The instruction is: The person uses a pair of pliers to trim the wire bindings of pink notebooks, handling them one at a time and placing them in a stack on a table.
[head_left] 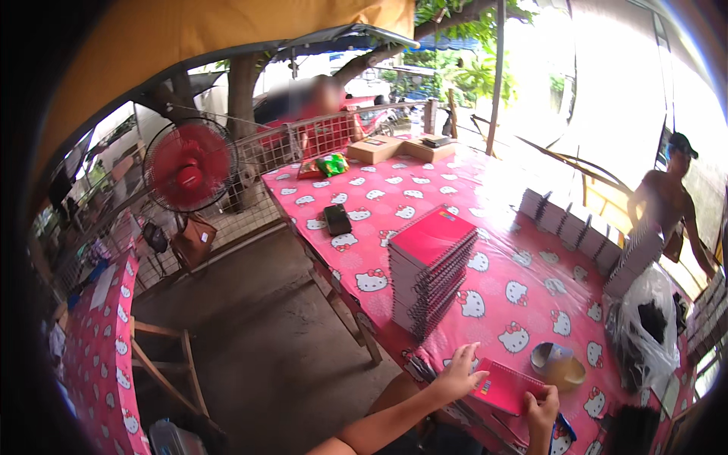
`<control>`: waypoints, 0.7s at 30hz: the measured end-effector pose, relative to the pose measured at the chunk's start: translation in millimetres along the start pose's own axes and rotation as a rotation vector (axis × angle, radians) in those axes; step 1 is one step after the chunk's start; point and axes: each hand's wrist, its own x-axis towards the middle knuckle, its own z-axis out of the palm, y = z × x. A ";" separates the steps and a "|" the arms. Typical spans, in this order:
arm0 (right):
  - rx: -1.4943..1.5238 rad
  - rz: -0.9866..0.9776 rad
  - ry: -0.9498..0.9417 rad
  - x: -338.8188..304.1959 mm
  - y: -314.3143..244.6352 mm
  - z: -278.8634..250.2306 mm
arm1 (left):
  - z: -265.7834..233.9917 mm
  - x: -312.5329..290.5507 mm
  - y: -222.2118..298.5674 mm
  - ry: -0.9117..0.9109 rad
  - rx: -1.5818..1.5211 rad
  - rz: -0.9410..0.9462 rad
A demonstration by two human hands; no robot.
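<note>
- Red spiral notebook (506,385), one: lies flat at the near edge of the table, cover up, between the two hands; a small multicoloured patch on the cover.
- Left hand (457,373): open, fingers spread, at the notebook's left end; fingertips reach its edge; no grasp apparent.
- Right hand (541,409): fingers bent, thumb and fingers closed on the notebook's right edge.
- Table (485,337), long: covered in pink, glossy cloth printed with white cat faces.
- Stack of notebooks (428,277), tall: red cover uppermost, spiral bindings along its right side; stands beyond the left hand.
- Round container (558,365): just beyond the notebook; contents unclear.
- Blue pen-like object (566,426): beside the right hand, partly hidden.
- Clear plastic bag (644,326), dark contents: on the table's right side.
- Row of notebook stacks (569,221): along the table's right edge.
- Dark rectangular object (337,220): lies to the left of the tall stack.
- Green packet (332,164): far end, near two brown boxes (374,149).
- Red fan (189,167): left, before a wire fence (262,155).
- Brown bag (193,240): hangs below the fan.
- Person in a dark cap (667,197): stands at right, beyond the notebook row.
</note>
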 end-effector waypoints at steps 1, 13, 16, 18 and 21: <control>-0.226 -0.225 0.159 -1.9 -8.9 -3.7 | -8.8 -2.0 23.2 0.062 0.071 -0.043; 0.416 -0.263 -0.165 -10.3 -40.3 27.8 | 17.7 -21.0 32.4 0.223 -0.203 0.314; 0.386 -0.175 -0.175 -9.9 -36.2 30.1 | 13.9 -22.9 47.3 0.281 0.011 0.303; 0.344 -0.174 -0.121 -9.2 -37.2 27.7 | 7.8 -20.5 84.1 0.381 0.350 0.339; 0.188 -0.140 -0.237 -11.0 -21.5 20.2 | 17.8 -8.6 69.4 0.200 0.346 0.402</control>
